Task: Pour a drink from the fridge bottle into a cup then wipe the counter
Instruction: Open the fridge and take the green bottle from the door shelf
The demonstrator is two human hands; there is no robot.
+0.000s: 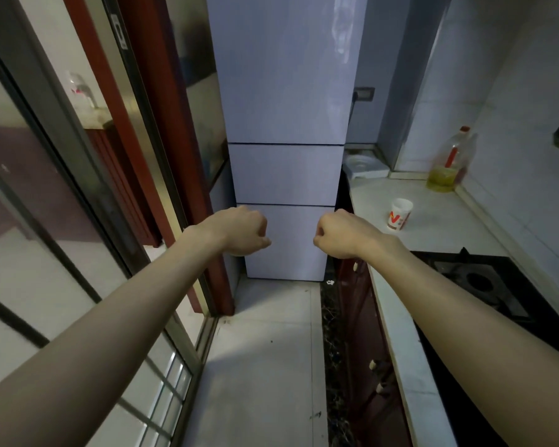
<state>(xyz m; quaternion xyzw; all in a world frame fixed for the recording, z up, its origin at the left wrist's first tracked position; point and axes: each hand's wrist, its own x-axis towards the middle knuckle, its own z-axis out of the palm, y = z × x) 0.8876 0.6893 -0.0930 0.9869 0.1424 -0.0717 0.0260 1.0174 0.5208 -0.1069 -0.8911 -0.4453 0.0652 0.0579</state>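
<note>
Fridge (284, 124): tall, pale, three-section front, all sections closed, standing at the far end of the narrow kitchen. No readable brand on it.

Cup (399, 214): white paper, upright on the counter (439, 233) to the fridge's right, clear of both hands. It has red and yellow print with a big red letter, maybe a "V"; the rest is too small to read.

Left hand (239, 232) and right hand (339, 233): both held out in front of the fridge's lowest section, fingers curled into fists, gripping nothing, a gap between them.

Oil bottle (450, 162): clear, with a red cap and red label strip, yellow liquid low inside, in the counter's back corner. Label unreadable.

White tray (365, 167) at the counter's far end, beside the fridge. Black gas stove (478, 282) set in the counter nearer the camera. Wall socket (364, 93) right of the fridge. Glass sliding door (46, 188) along the left.
</note>
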